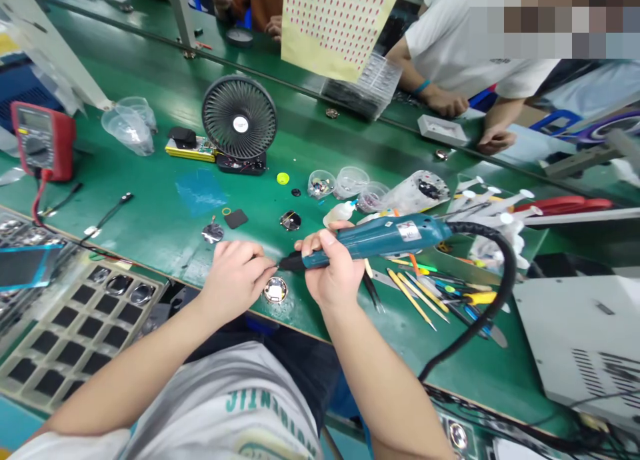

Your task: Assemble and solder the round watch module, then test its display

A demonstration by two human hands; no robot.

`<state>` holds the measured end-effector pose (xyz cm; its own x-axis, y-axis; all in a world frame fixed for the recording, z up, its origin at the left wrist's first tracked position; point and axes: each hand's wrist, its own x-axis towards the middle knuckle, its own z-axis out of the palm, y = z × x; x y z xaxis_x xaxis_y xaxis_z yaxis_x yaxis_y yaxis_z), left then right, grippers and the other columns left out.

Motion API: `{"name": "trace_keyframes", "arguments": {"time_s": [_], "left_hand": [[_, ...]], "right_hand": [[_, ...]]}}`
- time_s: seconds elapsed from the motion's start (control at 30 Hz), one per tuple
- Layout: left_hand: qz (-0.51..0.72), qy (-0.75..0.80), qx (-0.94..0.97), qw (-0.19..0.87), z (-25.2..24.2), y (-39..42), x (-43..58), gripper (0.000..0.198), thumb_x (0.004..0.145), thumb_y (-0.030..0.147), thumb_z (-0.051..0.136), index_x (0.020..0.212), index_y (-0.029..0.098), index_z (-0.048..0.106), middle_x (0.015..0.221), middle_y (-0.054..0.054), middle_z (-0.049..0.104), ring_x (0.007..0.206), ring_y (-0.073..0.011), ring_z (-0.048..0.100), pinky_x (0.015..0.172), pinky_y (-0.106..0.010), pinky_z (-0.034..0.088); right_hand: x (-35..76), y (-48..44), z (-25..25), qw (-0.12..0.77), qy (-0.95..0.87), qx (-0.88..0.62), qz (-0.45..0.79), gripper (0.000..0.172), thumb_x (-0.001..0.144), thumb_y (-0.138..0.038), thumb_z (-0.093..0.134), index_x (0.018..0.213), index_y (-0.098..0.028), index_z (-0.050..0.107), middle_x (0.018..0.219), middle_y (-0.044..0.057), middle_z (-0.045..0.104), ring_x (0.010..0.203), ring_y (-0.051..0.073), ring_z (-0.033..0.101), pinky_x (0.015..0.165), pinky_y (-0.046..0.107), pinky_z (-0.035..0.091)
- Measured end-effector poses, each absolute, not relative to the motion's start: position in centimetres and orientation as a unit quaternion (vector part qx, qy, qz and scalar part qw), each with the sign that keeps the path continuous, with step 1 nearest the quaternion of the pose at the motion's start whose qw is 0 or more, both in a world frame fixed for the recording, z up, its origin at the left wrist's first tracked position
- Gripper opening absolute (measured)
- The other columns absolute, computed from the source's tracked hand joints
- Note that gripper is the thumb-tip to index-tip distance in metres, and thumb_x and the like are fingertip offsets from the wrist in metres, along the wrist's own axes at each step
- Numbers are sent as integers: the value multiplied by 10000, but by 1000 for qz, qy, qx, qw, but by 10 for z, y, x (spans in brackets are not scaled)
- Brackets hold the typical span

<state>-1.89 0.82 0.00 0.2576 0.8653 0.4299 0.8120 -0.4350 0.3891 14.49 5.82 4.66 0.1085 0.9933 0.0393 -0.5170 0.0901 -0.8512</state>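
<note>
My right hand [336, 267] is wrapped around a blue-green electric screwdriver [375, 239], held almost level with its black nose pointing left. The fingers of my left hand [239, 273] are pinched together right at the screwdriver's tip; whatever is between them is too small to make out. Just below the tip, an opened round watch case [275, 290] with its inner parts showing lies near the bench's front edge. Beyond my hands are a dark round watch part [290, 221], a silvery disc [213, 232] and a black square pad [236, 218].
A black fan [240, 120] stands behind, with a red multimeter [44, 140] far left. Clear cups [321, 184], tweezers and hand tools [425, 290] lie right. The screwdriver's thick black cable [507, 260] loops beside a grey box [575, 333]. A compartment tray [75, 330] is front left. Co-workers sit opposite.
</note>
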Motion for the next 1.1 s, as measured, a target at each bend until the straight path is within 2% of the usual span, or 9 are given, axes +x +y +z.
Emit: {"name": "trace_keyframes", "arguments": {"time_s": [0.27, 0.43, 0.53, 0.63, 0.73, 0.87, 1.1], "left_hand": [[298, 535, 777, 146, 0, 12, -20, 167, 1019, 311, 632, 929, 219, 739, 911, -22, 678, 920, -203, 626, 848, -396, 359], [311, 532, 770, 166, 0, 14, -21, 155, 1003, 313, 660, 900, 222, 732, 898, -9, 675, 922, -197, 640, 855, -393, 364], [323, 521, 772, 165, 1, 11, -24, 171, 982, 384, 698, 978, 214, 720, 965, -26, 701, 982, -220, 654, 868, -397, 387], [329, 498, 789, 142, 5, 0, -27, 230, 982, 414, 692, 1060, 197, 694, 989, -51, 723, 954, -223, 660, 836, -378, 446], [304, 470, 824, 82, 6, -18, -23, 207, 1019, 365, 631, 1088, 184, 702, 843, -37, 708, 760, -194, 653, 714, -345, 474], [224, 469, 854, -8, 3, -33, -11, 333, 1043, 384, 564, 1200, 123, 701, 747, -51, 692, 642, -204, 651, 596, -346, 456], [203, 462, 862, -41, -1, -31, -6, 309, 1061, 320, 513, 1131, 87, 703, 672, -48, 677, 584, -209, 648, 535, -345, 425]], "right_hand": [[147, 53, 50, 657, -370, -327, 570, 316, 794, -281, 769, 987, -270, 519, 581, -125, 611, 481, 122, 587, 619, 323, 568], [147, 49, 46, 650, -408, -300, 566, 312, 828, -268, 779, 984, -274, 509, 603, -130, 631, 473, 119, 595, 613, 323, 566], [149, 45, 43, 645, -440, -290, 553, 284, 868, -256, 770, 1005, -274, 521, 612, -124, 651, 480, 120, 607, 616, 319, 569], [152, 42, 43, 648, -471, -288, 524, 262, 898, -250, 762, 1037, -281, 542, 620, -119, 649, 492, 124, 614, 611, 317, 574], [155, 39, 43, 646, -486, -299, 506, 258, 902, -267, 764, 1040, -287, 547, 612, -119, 626, 478, 128, 605, 591, 321, 577], [153, 35, 39, 620, -498, -317, 517, 272, 904, -310, 764, 1045, -287, 532, 620, -114, 611, 498, 133, 615, 625, 339, 594], [145, 32, 33, 595, -500, -328, 537, 273, 905, -308, 759, 1034, -278, 520, 630, -111, 609, 518, 130, 623, 635, 334, 601]]}}
